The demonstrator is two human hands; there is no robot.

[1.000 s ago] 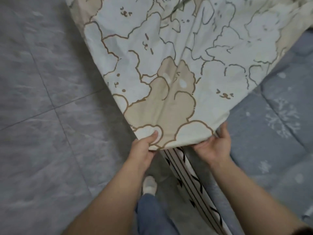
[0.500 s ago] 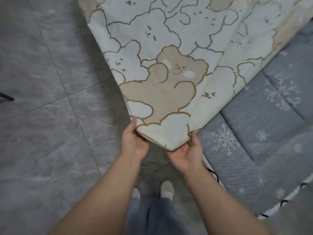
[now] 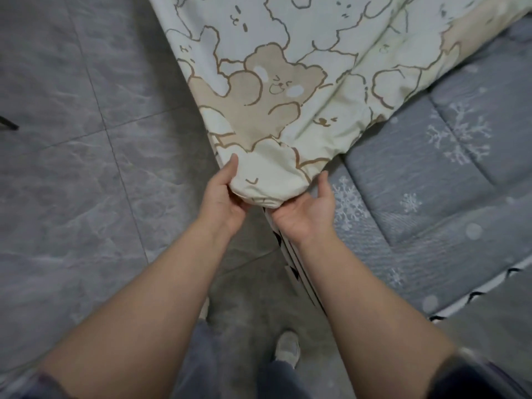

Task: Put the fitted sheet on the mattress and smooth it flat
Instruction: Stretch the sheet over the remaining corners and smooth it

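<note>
Now | grey mattress with snowflakes at 3 o'clock | bear-print fitted sheet at 12 o'clock, its corner at the mattress corner | left hand and right hand both grip that sheet corner | no words to read

— What was the sheet made of?

— Thin woven cloth, matt, cream with tan and white bear prints outlined in brown. It looked soft, creased into loose folds near its gathered corner.

— And the mattress under it?

— Grey quilted fabric, padded and stitched into puffy panels, printed with pale snowflakes and dots. Matt too, with a fine ribbed weave on some panels. Its edge was white cloth with black stripes.

— The floor?

— Hard grey tiles, marbled, smooth with a faint sheen and thin grout lines.

— Anything else cloth?

— The trousers — greyish denim-like fabric, matt.
</note>
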